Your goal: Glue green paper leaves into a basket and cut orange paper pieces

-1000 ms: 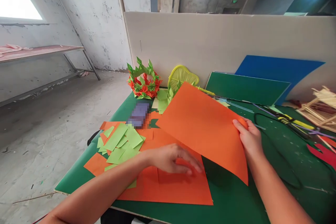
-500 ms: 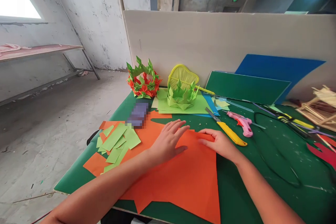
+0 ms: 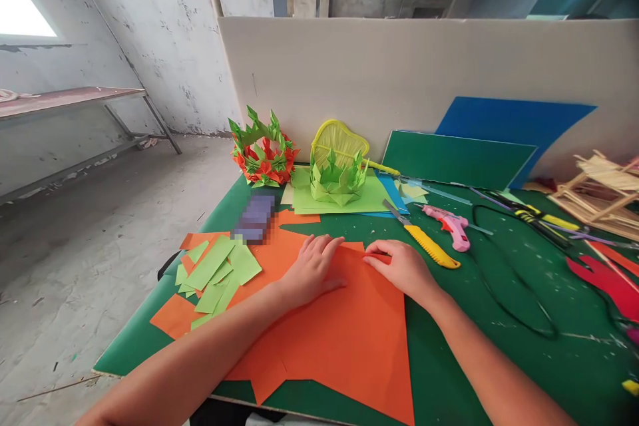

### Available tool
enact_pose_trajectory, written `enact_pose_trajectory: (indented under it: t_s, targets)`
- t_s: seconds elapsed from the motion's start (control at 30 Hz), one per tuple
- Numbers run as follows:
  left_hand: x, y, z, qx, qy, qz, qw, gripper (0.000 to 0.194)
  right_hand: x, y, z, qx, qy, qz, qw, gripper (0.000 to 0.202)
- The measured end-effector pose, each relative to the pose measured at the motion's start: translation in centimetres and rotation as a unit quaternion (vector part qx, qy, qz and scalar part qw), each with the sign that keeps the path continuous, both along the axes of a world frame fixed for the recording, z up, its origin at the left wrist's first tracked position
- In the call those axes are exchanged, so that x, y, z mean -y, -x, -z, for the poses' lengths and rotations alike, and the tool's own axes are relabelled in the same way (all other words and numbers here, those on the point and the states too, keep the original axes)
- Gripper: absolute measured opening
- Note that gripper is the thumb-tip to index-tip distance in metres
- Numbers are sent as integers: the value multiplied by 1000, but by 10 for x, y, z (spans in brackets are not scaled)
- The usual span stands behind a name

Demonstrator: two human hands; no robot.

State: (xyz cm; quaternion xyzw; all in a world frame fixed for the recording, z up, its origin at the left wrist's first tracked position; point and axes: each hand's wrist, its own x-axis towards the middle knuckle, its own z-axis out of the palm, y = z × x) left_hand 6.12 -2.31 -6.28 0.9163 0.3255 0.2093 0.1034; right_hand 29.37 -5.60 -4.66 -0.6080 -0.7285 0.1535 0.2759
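Note:
A large orange sheet of paper point(image 3: 349, 339) lies on the green table in front of me, with jagged corners at its near edge. My left hand point(image 3: 314, 269) rests on its upper part, fingers stretched out and thumb apart. At the sheet's far right corner my right hand point(image 3: 402, 269) pinches the paper's edge between thumb and fingers, lifting it slightly. Left of my left hand are scattered small green paper pieces point(image 3: 212, 263). Beyond my right hand lies a yellow utility knife point(image 3: 429, 244) with its blade out.
Behind the sheet stand a green paper crown point(image 3: 338, 183) and a red-and-green paper crown point(image 3: 264, 153), near a yellow fan point(image 3: 342, 140). A pink glue gun point(image 3: 449, 223) with a black cord lies to the right. A stick model point(image 3: 599, 196) and red pieces point(image 3: 606, 283) are farther right.
The view has shifted slightly, so everything sits a little farther left. My right hand's fingers have closed more tightly at the sheet's corner. My left hand stays on the paper.

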Motion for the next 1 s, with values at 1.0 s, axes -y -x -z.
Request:
enact_pose_trajectory:
  t_s: [1.0]
  targets:
    - [-8,1,-25,28,-46,-27,998,29,-8,-29,-8,-3,-163,41,986,28]
